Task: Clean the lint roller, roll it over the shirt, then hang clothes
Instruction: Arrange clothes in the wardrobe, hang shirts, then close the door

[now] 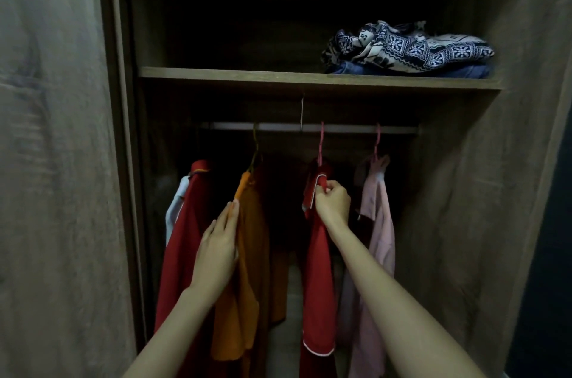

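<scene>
Inside a dark wooden wardrobe, a metal rail [216, 126] carries several hanging garments. A red shirt with white piping [318, 278] hangs from a pink hanger [322, 142] near the middle. My right hand [332, 202] is closed on that shirt's collar, just below the hanger hook. My left hand [218, 246] lies flat, fingers together, against the edge of an orange garment [252, 254] hanging to the left. No lint roller is in view.
A red and white garment [182, 241] hangs at far left and a pale pink one [379, 238] at right on a pink hanger. A shelf [235, 76] above the rail holds folded patterned cloth [411, 48] over blue denim. Wardrobe walls [55, 161] close in both sides.
</scene>
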